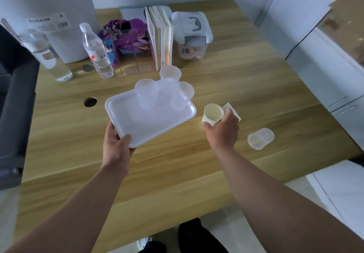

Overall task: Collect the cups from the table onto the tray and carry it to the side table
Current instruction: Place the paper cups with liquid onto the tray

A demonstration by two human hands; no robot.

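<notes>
My left hand (116, 140) grips the near corner of a white tray (153, 122), which is lifted and tilted over the wooden table (197, 164). Several translucent plastic cups stand at the tray's far end, one at the left (146, 95), one at the back (169, 75) and one at the right (178, 101). My right hand (222, 128) holds a white paper cup (212, 113) just right of the tray. Another translucent cup (260, 138) lies on its side on the table, further right.
At the table's far side are a water bottle (96, 51), a glass jar (45, 51), a white bin (51, 16), a purple cloth (126, 36), upright books (159, 36) and a lidded box (192, 34). A white card (233, 110) lies behind my right hand. White cabinets (325, 55) stand on the right.
</notes>
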